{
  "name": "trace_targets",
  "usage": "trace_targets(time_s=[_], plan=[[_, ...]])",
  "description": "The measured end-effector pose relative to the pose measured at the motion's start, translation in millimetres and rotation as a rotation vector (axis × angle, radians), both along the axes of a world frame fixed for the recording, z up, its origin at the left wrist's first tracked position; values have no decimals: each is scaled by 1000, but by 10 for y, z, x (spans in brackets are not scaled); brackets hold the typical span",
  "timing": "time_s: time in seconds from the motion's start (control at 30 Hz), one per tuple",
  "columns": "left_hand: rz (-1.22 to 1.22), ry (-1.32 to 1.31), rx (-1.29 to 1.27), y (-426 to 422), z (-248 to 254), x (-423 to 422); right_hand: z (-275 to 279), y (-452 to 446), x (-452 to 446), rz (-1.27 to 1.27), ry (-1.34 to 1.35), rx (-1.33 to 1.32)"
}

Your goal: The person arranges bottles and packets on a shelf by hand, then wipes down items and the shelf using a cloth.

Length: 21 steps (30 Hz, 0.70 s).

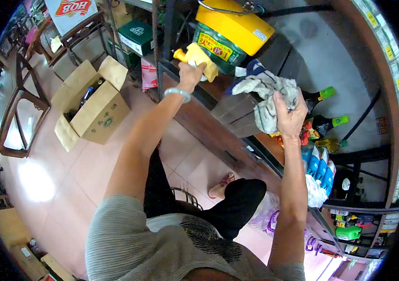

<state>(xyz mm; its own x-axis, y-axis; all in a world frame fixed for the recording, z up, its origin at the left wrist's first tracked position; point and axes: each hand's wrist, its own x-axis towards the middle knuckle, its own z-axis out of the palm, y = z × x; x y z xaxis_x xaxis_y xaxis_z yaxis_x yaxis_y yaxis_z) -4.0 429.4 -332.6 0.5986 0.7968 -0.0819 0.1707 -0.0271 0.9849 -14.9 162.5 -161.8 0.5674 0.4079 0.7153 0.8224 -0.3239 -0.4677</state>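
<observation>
My left hand (192, 76) is closed around a yellow thing (198, 55) that looks like a spray bottle with a brighter yellow nozzle; its lower part is partly hidden. It is held at the edge of a brown shelf, close to green shrink-wrapped cans (220, 51) with a yellow label. In my right hand (291, 112) is a bunched rag (269, 96), whitish-grey with dark stripes and a navy patch. The rag hangs over a dark brown box-like surface (237, 112). Beside the right hand, dark bottles with green caps (327, 92) lie on the shelf.
An open cardboard box (101, 112) with bottles inside stands on the tiled floor. A yellow container (237, 28) rests on the cans. Blue-and-white packets (320, 166) sit near my right forearm. Wooden chairs (23, 107) and a green box (136, 36) are at the left.
</observation>
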Motion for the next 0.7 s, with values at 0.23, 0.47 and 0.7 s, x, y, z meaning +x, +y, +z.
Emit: trace_targets(time_s=[0.23, 0.47, 0.7], plan=[[-274, -526, -176, -14, -63, -1788, 432, 474, -632, 54, 278, 297], [-34, -381, -269, 355, -665, -2498, 70, 1882, -539, 107, 250, 29], [-168, -433, -239, 465, -510, -2440, -903, 2631, 200, -101, -102, 36]])
